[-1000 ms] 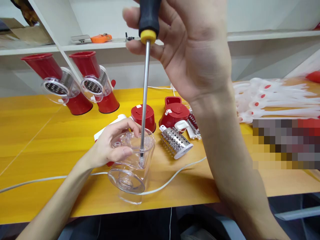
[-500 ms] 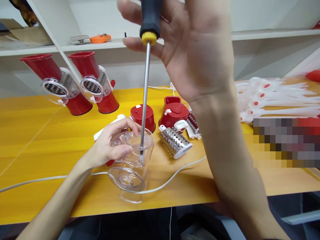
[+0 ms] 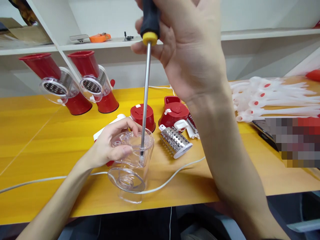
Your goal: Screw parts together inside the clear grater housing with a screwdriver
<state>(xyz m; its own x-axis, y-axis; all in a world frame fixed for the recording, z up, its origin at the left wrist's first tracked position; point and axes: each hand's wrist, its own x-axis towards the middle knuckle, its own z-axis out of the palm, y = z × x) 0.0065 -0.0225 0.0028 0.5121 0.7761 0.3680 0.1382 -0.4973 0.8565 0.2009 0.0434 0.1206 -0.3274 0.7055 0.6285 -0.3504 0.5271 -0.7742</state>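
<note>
My left hand (image 3: 112, 141) grips the upper rim of a clear plastic grater housing (image 3: 147, 160), thumb on the near side and fingers behind. My right hand (image 3: 180, 43), raised high, is closed around the black handle of a screwdriver (image 3: 146, 86). The screwdriver's steel shaft points down into the housing, its tip at a narrow clear post inside. Whether a screw sits under the tip is too small to tell. Right of the housing lies a metal grating drum (image 3: 175, 141). Behind stand two red bases (image 3: 143, 116).
Two assembled red rotary graters (image 3: 80, 83) stand at the back left. A white cable (image 3: 172, 176) crosses the table by the housing. White handles with red dots (image 3: 257, 96) are piled at the right. An orange tool (image 3: 100, 37) lies on the shelf (image 3: 117, 44).
My right hand has shifted slightly left, and its fingers have curled closer around the screwdriver handle. The screwdriver tip, my left hand and the housing stay in place.
</note>
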